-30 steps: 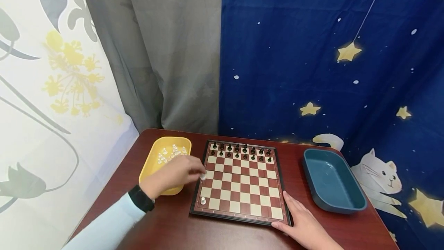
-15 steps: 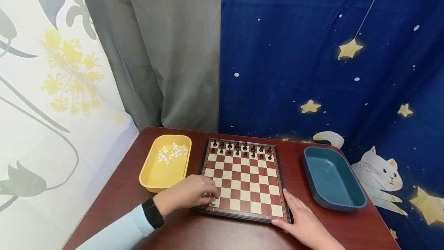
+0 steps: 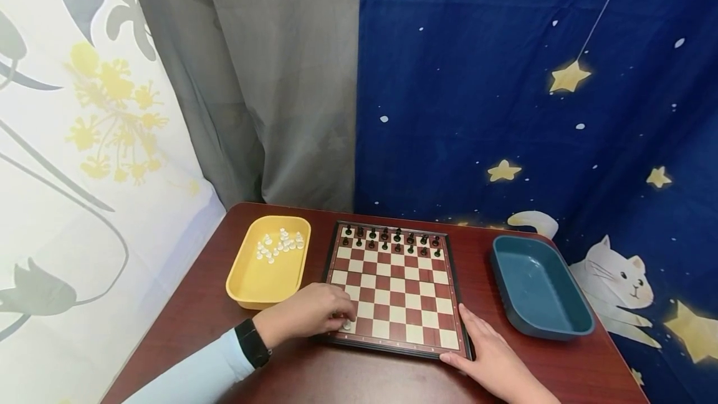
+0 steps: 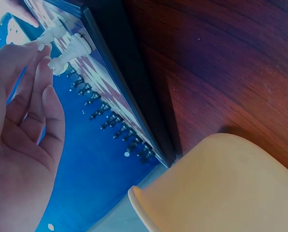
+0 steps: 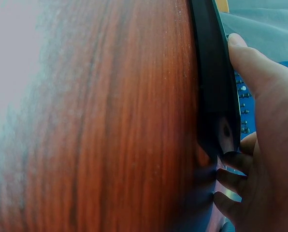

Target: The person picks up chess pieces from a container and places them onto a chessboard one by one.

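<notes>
I can read no words, numbers or brand marks anywhere: not on the chessboard, the yellow tray, the blue tray, or the curtains.

left hand fingertips at a white chess piece on the chessboard, black pieces beyond, yellow tray near

One chessboard, two trays, sixteen black pieces, and perhaps two white pieces set out on it.
</notes>
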A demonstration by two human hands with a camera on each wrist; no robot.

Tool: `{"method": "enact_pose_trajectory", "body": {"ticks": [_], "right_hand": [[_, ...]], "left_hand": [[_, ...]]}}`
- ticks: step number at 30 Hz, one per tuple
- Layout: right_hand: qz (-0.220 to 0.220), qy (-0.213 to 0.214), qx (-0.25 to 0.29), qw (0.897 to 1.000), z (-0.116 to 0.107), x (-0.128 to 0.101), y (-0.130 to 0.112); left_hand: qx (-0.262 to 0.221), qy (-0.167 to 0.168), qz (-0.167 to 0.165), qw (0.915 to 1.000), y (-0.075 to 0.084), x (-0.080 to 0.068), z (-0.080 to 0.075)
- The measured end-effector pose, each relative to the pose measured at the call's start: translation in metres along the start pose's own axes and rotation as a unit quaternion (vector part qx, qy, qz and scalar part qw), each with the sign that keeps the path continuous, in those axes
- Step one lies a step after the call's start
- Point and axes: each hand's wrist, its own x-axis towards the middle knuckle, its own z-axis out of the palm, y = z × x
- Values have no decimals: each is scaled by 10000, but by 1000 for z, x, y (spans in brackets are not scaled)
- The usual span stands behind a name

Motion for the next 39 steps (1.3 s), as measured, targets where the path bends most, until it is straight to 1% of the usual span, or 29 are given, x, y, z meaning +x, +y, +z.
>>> {"method": "enact_pose_trajectory", "body": {"ticks": [10, 17, 27, 30, 34, 37, 39], "right_hand": [[0, -30, 21, 10000, 0, 1, 2], [2, -88, 51, 9999, 0, 1, 2], [-23, -50, 43, 10000, 0, 1, 2], [-30, -48, 43, 10000, 0, 1, 2], [-29, -28, 46, 10000, 0, 2, 2], [-31, -44, 49, 10000, 0, 2, 2], [-21, -56, 48, 10000, -1, 2, 2]], "left_hand": [[55, -91, -64, 9999, 3, 3, -2], [94, -114, -49, 9999, 2, 3, -1], [-8, -80, -86, 9999, 1, 4, 1], [1, -25, -82, 10000, 0, 3, 0], [-3, 129, -159, 9998, -4, 1, -8], [9, 327, -311, 9990, -9, -1, -20], [26, 467, -461, 9978, -15, -4, -29]]}}
